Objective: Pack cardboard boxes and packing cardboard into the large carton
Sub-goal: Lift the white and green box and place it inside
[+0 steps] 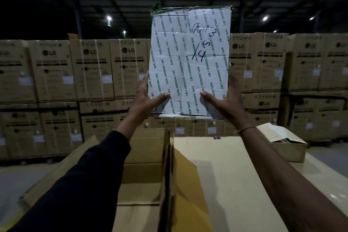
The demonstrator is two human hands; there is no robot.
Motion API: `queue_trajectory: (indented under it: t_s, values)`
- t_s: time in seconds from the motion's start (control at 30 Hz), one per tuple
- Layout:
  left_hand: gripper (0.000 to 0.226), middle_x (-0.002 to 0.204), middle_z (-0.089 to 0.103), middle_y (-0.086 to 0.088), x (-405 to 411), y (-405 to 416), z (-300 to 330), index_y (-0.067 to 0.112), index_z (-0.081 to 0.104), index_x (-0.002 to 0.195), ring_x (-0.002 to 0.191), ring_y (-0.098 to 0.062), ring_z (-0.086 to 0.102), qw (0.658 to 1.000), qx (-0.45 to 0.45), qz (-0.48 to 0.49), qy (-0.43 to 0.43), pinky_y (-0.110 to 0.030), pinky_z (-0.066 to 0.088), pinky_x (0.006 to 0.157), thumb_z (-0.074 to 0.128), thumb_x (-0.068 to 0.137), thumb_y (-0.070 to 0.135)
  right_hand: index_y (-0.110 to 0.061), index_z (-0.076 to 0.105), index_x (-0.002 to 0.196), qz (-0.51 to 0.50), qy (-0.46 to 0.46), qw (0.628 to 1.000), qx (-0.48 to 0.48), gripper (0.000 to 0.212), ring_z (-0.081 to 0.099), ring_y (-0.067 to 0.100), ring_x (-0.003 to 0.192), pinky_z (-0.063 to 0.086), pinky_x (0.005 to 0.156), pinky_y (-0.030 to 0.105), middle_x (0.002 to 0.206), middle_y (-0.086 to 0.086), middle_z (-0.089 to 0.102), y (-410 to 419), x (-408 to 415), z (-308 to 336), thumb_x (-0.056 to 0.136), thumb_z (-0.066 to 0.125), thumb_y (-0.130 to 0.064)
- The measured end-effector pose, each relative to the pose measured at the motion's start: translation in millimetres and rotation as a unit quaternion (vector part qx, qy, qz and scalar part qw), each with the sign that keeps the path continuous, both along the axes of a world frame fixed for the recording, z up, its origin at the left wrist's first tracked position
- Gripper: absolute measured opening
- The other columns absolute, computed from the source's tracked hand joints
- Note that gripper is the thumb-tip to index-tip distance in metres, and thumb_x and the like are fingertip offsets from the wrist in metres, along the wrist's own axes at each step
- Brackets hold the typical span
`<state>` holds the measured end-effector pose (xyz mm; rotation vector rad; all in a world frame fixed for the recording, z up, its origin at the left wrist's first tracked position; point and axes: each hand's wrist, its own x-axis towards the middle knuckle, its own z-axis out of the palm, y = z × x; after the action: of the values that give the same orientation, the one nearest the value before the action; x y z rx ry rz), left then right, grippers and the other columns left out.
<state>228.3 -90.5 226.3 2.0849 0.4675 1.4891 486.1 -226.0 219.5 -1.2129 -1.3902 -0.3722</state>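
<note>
I hold the taped white box at centre frame, left hand and right hand clasping its sides; I'd lower it level into the large carton, seemingly open below.

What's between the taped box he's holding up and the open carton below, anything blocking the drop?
Nothing visible blocks it. The taped box is held up between the left hand and right hand, above and beyond the large carton. The carton's flaps stand open, though smaller cardboard boxes already sit inside, and the forearms cross above the opening.
</note>
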Motion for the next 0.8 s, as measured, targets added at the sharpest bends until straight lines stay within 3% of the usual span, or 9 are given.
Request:
queue_trajectory:
  t_s: [0.13, 0.27, 0.4, 0.47, 0.57, 0.67, 0.73, 0.8]
  values:
    - [0.099, 0.154, 0.045, -0.009, -74, 23, 2, 0.024, 0.029, 0.160, 0.141, -0.029, 0.049, 1.000, 0.010, 0.003, 0.016, -0.055, 0.048, 0.110, 0.088, 0.082, 0.034, -0.012, 0.024, 0.164, -0.003, 0.011, 1.000, 0.006, 0.107, 0.028, 0.024, 0.156, 0.030, 0.124, 0.050, 0.169, 0.009, 0.029, 23, -72, -6, 0.084, 0.085, -0.046]
    - [0.098, 0.152, 0.047, -0.005, -142, 35, -12, 0.023, 0.028, 0.162, 0.138, -0.018, 0.052, 0.999, 0.013, 0.035, 0.006, -0.045, 0.051, 0.110, 0.087, 0.083, 0.031, -0.021, 0.011, 0.168, 0.013, 0.022, 1.000, -0.006, 0.112, 0.016, 0.017, 0.160, 0.022, 0.129, 0.049, 0.174, -0.001, 0.015, 43, -139, -19, 0.086, 0.083, -0.049]
    - [0.099, 0.153, 0.048, -0.009, -195, 44, -25, 0.024, 0.028, 0.161, 0.139, -0.027, 0.052, 0.998, -0.030, 0.039, 0.031, -0.051, 0.049, 0.111, 0.087, 0.083, 0.034, -0.024, 0.012, 0.168, 0.027, 0.039, 0.999, -0.027, 0.111, 0.015, 0.007, 0.158, 0.019, 0.128, 0.034, 0.173, -0.006, 0.016, 57, -186, -31, 0.086, 0.081, -0.053]
    - [0.096, 0.153, 0.050, -0.010, -219, 49, -27, 0.023, 0.034, 0.159, 0.138, -0.028, 0.054, 0.997, -0.052, 0.041, 0.033, -0.052, 0.050, 0.110, 0.089, 0.080, 0.036, -0.030, 0.012, 0.168, 0.056, 0.057, 0.996, -0.048, 0.111, 0.017, 0.008, 0.157, 0.020, 0.128, 0.039, 0.173, -0.007, 0.017, 63, -203, -35, 0.084, 0.081, -0.058]
    - [0.087, 0.144, 0.057, -0.009, -249, 53, -26, 0.025, 0.048, 0.150, 0.127, -0.026, 0.062, 0.996, -0.055, 0.048, 0.059, -0.050, 0.056, 0.102, 0.091, 0.077, 0.042, -0.037, 0.018, 0.165, 0.095, 0.095, 0.986, -0.101, 0.113, 0.024, 0.017, 0.157, 0.025, 0.127, 0.050, 0.171, -0.006, 0.024, 71, -223, -36, 0.077, 0.082, -0.068]
    - [0.074, 0.131, 0.070, -0.002, -270, 54, -29, 0.023, 0.057, 0.142, 0.116, -0.019, 0.071, 0.994, -0.066, 0.015, 0.084, -0.046, 0.060, 0.097, 0.090, 0.078, 0.041, -0.032, 0.028, 0.162, 0.201, 0.173, 0.953, -0.149, 0.116, 0.039, 0.024, 0.151, 0.037, 0.121, 0.053, 0.166, 0.001, 0.036, 76, -232, -38, 0.070, 0.092, -0.060]
    - [0.068, 0.124, 0.075, 0.003, -278, 54, -35, 0.020, 0.061, 0.138, 0.110, -0.015, 0.074, 0.990, -0.103, -0.001, 0.101, -0.042, 0.061, 0.094, 0.090, 0.079, 0.037, -0.027, 0.033, 0.160, 0.255, 0.206, 0.926, -0.187, 0.109, 0.050, 0.023, 0.145, 0.047, 0.114, 0.047, 0.161, 0.004, 0.044, 78, -234, -46, 0.073, 0.095, -0.046]
    - [0.062, 0.115, 0.078, 0.007, -281, 54, -44, 0.021, 0.066, 0.132, 0.102, -0.012, 0.076, 0.983, -0.147, -0.002, 0.112, -0.038, 0.063, 0.087, 0.091, 0.077, 0.036, -0.026, 0.042, 0.151, 0.299, 0.220, 0.903, -0.215, 0.085, 0.066, 0.016, 0.127, 0.058, 0.097, 0.029, 0.148, 0.002, 0.059, 77, -238, -55, 0.081, 0.091, -0.029]
